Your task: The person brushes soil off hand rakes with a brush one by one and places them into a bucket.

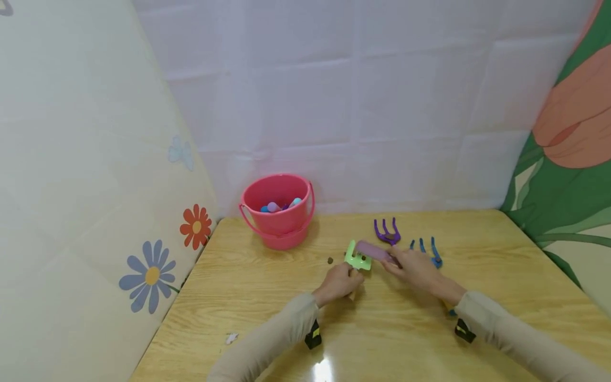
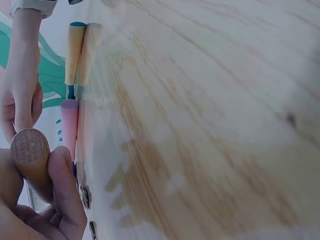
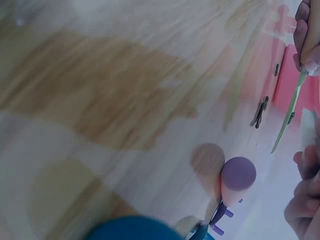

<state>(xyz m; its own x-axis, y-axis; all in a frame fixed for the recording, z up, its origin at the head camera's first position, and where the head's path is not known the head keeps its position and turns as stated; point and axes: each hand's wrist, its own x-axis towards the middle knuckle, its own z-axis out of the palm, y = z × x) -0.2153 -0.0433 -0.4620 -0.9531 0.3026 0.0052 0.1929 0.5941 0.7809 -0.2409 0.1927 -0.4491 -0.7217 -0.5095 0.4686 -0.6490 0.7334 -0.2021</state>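
Observation:
Curled round the wooden handle point(image 2: 32, 155) of a light green hand rake point(image 1: 357, 260) is my left hand point(image 1: 340, 282); its tines point away from me and carry small brown clumps. My right hand point(image 1: 420, 269) pinches a long mauve thing point(image 1: 374, 251), whose far end lies over the rake's right side. In the right wrist view, a pale piece point(image 3: 308, 131) stands out from the right hand point(image 3: 304, 200) beside the green rake point(image 3: 290, 112). Exactly what the mauve thing is, I cannot tell. Beyond the right hand lies a purple fork point(image 1: 389, 233).
A pink bucket point(image 1: 281, 228) with colourful handles inside stands at the back left. A blue fork point(image 1: 436, 261) lies partly under the right hand and forearm. Brown crumbs point(image 1: 330, 260) dot the table near the green rake, and a white scrap point(image 1: 231, 338) lies front left.

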